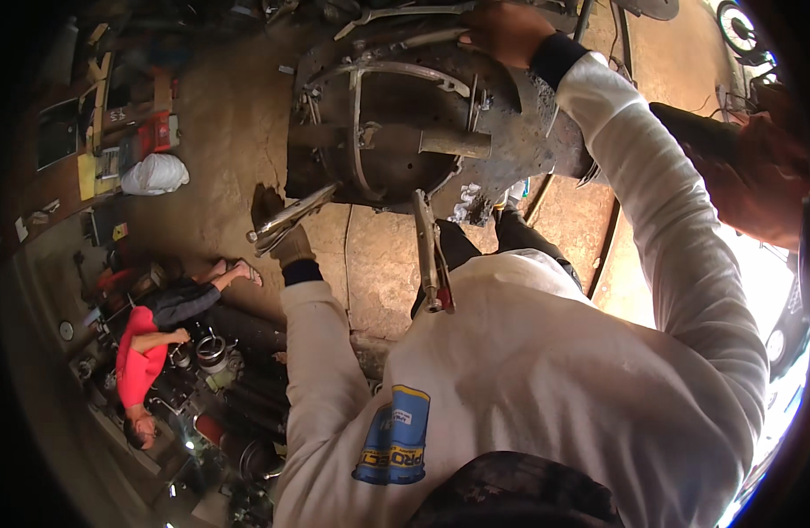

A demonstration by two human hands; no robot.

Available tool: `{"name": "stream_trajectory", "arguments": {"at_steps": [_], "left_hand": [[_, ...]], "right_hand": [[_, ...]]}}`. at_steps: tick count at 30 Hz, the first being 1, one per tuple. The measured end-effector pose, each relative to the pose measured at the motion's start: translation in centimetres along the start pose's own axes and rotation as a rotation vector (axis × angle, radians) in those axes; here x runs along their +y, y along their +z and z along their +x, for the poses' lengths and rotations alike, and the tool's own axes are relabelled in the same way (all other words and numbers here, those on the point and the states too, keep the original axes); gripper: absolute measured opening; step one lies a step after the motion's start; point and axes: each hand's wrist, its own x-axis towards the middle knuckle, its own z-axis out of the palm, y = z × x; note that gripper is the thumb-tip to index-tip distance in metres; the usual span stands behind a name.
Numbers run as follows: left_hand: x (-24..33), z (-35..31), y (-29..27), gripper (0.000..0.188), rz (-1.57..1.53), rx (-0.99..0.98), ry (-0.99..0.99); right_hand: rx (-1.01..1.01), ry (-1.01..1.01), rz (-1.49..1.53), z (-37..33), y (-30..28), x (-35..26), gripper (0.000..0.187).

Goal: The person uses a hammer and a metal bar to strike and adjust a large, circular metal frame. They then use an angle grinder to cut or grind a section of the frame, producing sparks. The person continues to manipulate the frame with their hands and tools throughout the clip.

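A round metal frame of welded bars (357, 132) lies on a dark steel plate (533, 132) in front of me. Two locking pliers grip its near edge: one (292, 218) at the left, another (428, 251) with a red lever nearer the middle. My left hand (292, 246) is beside and partly beneath the left locking pliers, its fingers mostly hidden. At the far side of the plate, my right hand (511, 33) has its fingers closed around the end of a slim grey metal bar (427, 39). A short pipe (455, 143) crosses the frame.
A long wrench (401, 14) lies along the far edge. On the left, a person in a red shirt (143, 352) bends beside machine parts (213, 354). A white sack (154, 174) rests near a red box (163, 132). A wheel (737, 28) stands at the far right.
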Motion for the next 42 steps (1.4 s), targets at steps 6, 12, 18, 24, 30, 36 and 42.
{"name": "stream_trajectory", "arguments": {"at_steps": [6,12,18,24,30,36,42], "left_hand": [[2.3,-5.5,-1.8,0.042,0.301,-0.07,-0.21],[4.5,-6.6,-1.2,0.039,0.191,-0.062,-0.27],[2.3,-6.3,-1.4,0.043,0.111,-0.03,-0.305],[3.4,-5.8,1.0,0.045,-0.049,-0.018,-0.396],[2.2,-6.4,0.4,0.047,-0.053,-0.057,-0.388],[2.5,-8.6,-0.3,0.048,0.006,-0.064,-0.499],[2.8,-10.7,-0.8,0.046,0.021,-0.071,-0.553]], "right_hand": [[0.089,-0.187,0.053,1.4,2.5,1.2,0.036],[0.113,-0.218,0.201,2.5,1.4,0.4,0.032],[0.324,-0.062,0.345,2.7,-1.9,4.7,0.027],[0.133,-0.174,0.09,6.5,2.2,10.4,0.019],[-0.094,-0.301,-0.244,7.9,1.6,7.2,0.025],[-0.194,-0.004,-0.2,7.9,-1.8,0.9,0.027],[-0.172,0.033,-0.246,9.5,0.8,0.7,0.028]]}}
